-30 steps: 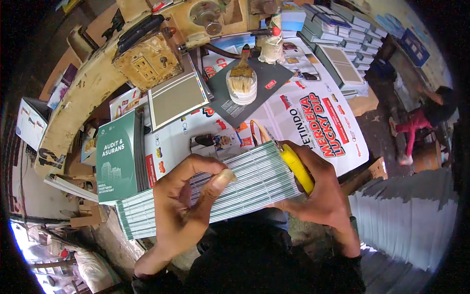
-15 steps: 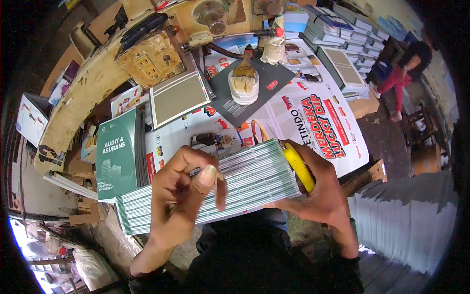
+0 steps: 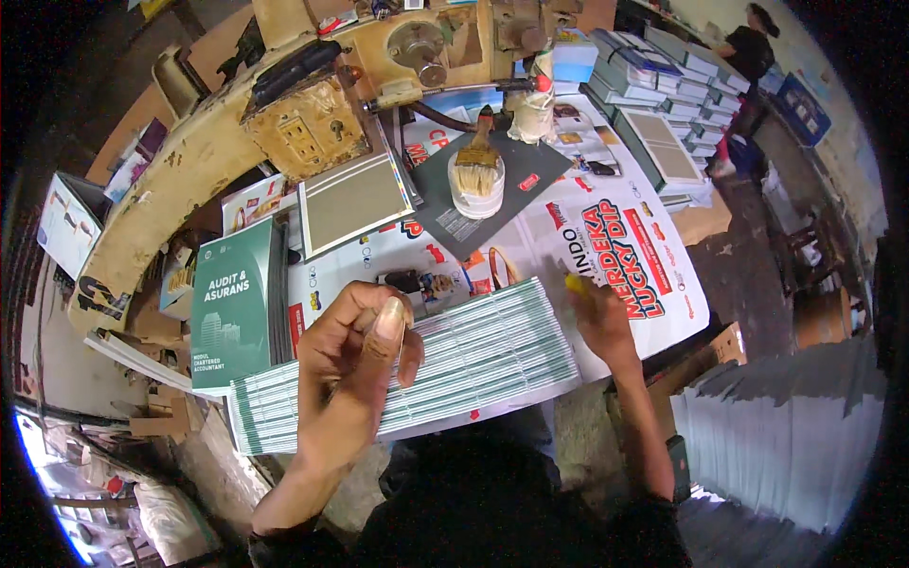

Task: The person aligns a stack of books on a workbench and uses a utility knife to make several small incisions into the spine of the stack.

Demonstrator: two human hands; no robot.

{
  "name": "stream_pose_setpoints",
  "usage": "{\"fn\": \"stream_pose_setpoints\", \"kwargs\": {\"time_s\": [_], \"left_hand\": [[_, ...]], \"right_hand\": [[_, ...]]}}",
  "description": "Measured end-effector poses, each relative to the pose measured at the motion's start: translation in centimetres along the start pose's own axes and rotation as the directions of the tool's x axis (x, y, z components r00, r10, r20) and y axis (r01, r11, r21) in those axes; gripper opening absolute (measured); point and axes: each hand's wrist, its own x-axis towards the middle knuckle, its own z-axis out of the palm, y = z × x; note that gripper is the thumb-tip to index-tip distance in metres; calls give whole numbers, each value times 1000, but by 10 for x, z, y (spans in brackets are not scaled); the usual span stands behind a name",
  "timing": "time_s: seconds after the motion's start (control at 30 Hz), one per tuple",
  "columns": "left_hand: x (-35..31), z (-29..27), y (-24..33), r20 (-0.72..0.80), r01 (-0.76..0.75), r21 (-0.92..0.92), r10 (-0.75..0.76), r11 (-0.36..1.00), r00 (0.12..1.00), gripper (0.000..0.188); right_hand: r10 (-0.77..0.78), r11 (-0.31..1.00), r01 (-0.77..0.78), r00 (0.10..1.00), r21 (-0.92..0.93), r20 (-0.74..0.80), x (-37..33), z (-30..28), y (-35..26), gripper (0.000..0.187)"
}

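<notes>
A long stack of booklets (image 3: 492, 346), spines up in green and white stripes, lies across the near table edge. My left hand (image 3: 346, 374) is closed over its middle, thumb pressed to the fingers. A thin pale strand shows beside the thumb tip, too fine to name surely. Off the stack's right end, my right hand (image 3: 604, 327) grips a yellow cutter (image 3: 575, 283), smeared by motion, its blade not visible. At the stack's left end stands a pile of green-covered books (image 3: 232, 303).
Behind the stack, a brush (image 3: 476, 156) stands in a white tub (image 3: 476, 197) on a dark sheet. A worn cream machine (image 3: 308, 123) arches across the back. Book stacks (image 3: 663, 85) rise at the far right, near another person (image 3: 748, 47). Grey sheets (image 3: 776, 445) stand at right.
My right hand has left the stack's right end, moving up and away with the yellow cutter. My left hand has barely shifted. The other person has moved farther back.
</notes>
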Motion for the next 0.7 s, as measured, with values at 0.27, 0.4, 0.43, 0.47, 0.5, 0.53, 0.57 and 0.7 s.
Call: {"fn": "stream_pose_setpoints", "kwargs": {"time_s": [0.27, 0.4, 0.43, 0.47, 0.5, 0.53, 0.57, 0.7], "left_hand": [[-1, -14, -3, 7, -1, -85, 2, 996, 1000, 16], [-2, -6, 5, 18, 39, -85, -37, 996, 999, 16], [-1, -6, 5, 56, 42, -100, -36, 994, 998, 14], [-3, -5, 4, 48, 37, -104, -32, 994, 998, 14], [-5, -3, 3, 4, -21, -1, 21, 1000, 1000, 19], [-5, 1, 1, -33, -72, 105, 76, 992, 997, 26], [-6, 4, 3, -43, -74, 101, 79, 992, 996, 26], [-6, 16, 6, 248, -408, 658, 329, 633, 911, 80]], "right_hand": [[-337, 931, 348, 935, 113, -107, 3, -77, -208, 38], [-529, 843, 537, 836, -17, 146, -1, -60, -236, 34], [-561, 811, 580, 807, -76, 183, -1, -59, -236, 29], [-567, 806, 587, 802, -75, 190, 0, -59, -234, 29], [-570, 821, 565, 807, 80, 153, 3, -61, -232, 19], [-567, 814, 532, 816, 234, 117, 5, -63, -229, 10], [-572, 811, 536, 811, 236, 125, 7, -69, -232, 10], [-148, 774, -150, 902, 616, 405, 16, -82, -237, 12]]}}
